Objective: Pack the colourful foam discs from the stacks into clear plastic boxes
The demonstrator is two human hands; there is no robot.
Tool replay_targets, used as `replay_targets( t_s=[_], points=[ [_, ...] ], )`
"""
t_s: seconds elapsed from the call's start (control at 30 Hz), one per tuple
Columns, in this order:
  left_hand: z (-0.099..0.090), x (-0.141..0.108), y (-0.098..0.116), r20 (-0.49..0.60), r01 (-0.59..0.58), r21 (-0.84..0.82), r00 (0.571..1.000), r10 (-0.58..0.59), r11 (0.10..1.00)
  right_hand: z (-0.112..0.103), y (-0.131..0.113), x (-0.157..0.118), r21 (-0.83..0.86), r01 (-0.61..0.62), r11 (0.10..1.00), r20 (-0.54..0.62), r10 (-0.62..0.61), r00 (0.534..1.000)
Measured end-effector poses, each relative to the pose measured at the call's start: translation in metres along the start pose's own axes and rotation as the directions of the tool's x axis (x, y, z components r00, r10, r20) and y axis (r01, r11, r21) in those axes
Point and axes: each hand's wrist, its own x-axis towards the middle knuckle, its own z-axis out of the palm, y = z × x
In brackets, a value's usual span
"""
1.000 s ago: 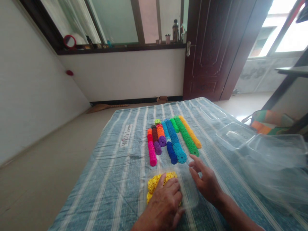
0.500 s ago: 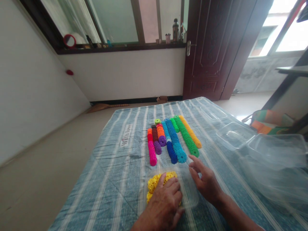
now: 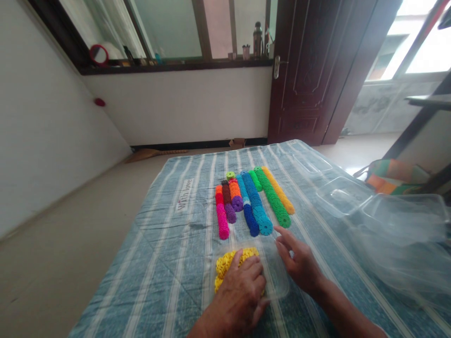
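Left hand (image 3: 243, 287) on yellow discs (image 3: 223, 266) in tub (image 3: 277, 277), grip unclear; right hand (image 3: 299, 259) loose-fingered, empty. Likely settling discs; next move needs tub steady.

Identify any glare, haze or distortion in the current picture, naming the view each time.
Head view: glare washes out the upper-right window; head view: the clear plastic containers at right look hazy, their edges hard to trace; head view: apparent wide-angle distortion slants the panelled door; head view: the yellow disc stacks, partly covered by the left hand, look slightly soft.
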Motion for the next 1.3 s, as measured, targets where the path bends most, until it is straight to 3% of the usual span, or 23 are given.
replay_targets(
  t_s=[1.3],
  points=[
    [-0.0002,0.001,0.0009,-0.009,-0.008,0.032,1.0,0.008,0.999,0.0008,0.0053,-0.0032,-0.024,-0.003,1.0,0.063,0.004,0.998]
  ],
)
